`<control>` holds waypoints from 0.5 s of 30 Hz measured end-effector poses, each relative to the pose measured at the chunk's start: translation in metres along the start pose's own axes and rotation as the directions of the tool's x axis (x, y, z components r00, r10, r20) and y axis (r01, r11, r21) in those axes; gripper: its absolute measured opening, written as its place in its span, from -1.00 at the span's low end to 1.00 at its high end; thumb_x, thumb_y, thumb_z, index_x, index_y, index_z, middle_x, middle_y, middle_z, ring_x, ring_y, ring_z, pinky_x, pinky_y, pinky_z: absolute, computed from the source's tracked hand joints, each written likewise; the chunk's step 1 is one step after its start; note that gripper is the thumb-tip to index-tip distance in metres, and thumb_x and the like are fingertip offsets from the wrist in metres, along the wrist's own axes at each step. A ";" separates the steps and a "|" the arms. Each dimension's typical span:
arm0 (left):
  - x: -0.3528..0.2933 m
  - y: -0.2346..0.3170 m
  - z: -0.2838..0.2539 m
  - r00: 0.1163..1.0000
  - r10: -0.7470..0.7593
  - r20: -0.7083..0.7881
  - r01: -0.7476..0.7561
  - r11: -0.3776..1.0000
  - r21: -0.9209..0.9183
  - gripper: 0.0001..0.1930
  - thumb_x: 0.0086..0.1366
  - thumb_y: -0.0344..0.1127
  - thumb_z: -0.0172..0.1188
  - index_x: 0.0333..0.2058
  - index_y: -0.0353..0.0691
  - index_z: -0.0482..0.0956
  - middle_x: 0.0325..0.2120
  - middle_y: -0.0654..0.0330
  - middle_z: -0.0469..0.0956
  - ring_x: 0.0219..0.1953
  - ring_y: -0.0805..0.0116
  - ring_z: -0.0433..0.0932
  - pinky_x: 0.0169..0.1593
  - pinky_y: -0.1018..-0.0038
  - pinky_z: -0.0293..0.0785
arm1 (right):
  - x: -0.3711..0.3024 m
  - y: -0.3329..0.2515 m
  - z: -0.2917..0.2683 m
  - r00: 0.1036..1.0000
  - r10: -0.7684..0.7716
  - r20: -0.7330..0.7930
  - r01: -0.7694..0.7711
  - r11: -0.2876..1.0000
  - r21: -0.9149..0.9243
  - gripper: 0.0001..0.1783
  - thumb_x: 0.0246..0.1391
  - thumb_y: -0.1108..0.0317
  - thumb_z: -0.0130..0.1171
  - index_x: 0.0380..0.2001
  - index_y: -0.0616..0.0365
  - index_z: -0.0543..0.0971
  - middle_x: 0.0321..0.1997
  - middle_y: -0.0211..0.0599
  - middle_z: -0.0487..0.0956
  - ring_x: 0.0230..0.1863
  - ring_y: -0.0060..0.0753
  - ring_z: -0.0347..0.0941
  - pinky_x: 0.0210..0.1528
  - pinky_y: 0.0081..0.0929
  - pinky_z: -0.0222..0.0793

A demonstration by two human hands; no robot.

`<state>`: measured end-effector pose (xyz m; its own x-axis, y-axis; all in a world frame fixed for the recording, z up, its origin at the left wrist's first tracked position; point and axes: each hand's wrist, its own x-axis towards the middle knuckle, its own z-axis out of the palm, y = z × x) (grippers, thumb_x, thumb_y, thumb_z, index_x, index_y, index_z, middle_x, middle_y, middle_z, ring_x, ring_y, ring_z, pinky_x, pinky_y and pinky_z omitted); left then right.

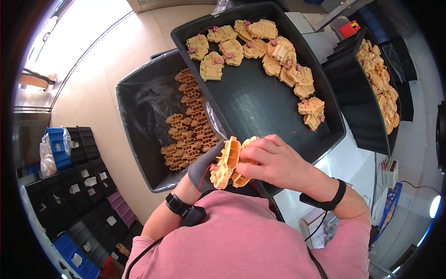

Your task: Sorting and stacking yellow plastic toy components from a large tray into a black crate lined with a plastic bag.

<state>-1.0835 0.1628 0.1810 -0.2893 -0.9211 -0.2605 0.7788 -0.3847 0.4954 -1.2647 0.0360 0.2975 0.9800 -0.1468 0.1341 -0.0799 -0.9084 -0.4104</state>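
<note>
Yellow parts (227, 160) mostly hid the gloved left hand (200, 171), grip unclear; right fingers (256, 156) pinched one. Beyond them, a black tray (248, 100) and lined bin (139, 109) held more.

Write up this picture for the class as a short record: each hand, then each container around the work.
Left hand: dark-gloved, holding yellow parts
Right hand: no glove, fingers on those parts
Black tray: loose pieces along its far and right sides, bare in the middle
Lined bin: stacked rows, partly hidden by the tray
Crate, far right: yellow heap
</note>
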 end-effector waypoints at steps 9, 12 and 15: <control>-0.006 0.012 0.017 0.919 -0.359 -0.163 0.299 0.904 -0.305 -0.53 0.39 -0.15 -0.10 0.15 -0.36 0.29 0.06 -0.07 0.41 0.03 0.08 0.50 0.10 0.17 0.48 | -0.017 0.016 0.005 0.981 0.118 -0.152 -0.113 0.993 0.037 -0.56 -0.14 0.40 0.27 -0.12 -0.04 0.43 -0.02 -0.41 0.41 0.01 -0.31 0.36 0.00 -0.35 0.33; -0.018 0.009 0.015 0.954 -0.244 -0.172 0.144 0.882 -0.449 -0.49 0.38 -0.09 -0.11 0.16 -0.33 0.27 0.05 -0.09 0.42 0.01 -0.03 0.50 0.08 -0.01 0.45 | -0.035 0.065 -0.017 0.891 0.336 -0.304 -0.374 0.925 -0.073 -0.45 -0.24 0.41 0.37 -0.09 0.00 0.42 0.05 -0.35 0.40 0.03 -0.18 0.35 0.03 -0.30 0.31; -0.024 0.003 -0.006 0.958 -0.267 -0.104 0.160 0.800 -0.578 -0.48 0.37 -0.10 -0.07 0.16 -0.36 0.26 0.07 -0.09 0.40 0.07 -0.02 0.45 0.12 0.07 0.39 | -0.083 0.138 -0.019 0.795 0.575 -0.194 -0.606 0.732 -0.311 -0.42 -0.23 0.38 0.37 -0.05 0.01 0.42 0.04 -0.29 0.42 0.06 -0.14 0.35 0.06 -0.23 0.26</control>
<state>-1.0713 0.1839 0.1835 -0.4272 -0.7736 -0.4680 0.8986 -0.4207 -0.1248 -1.3607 -0.0847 0.2468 0.6976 -0.7151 0.0458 -0.7089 -0.6980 -0.1009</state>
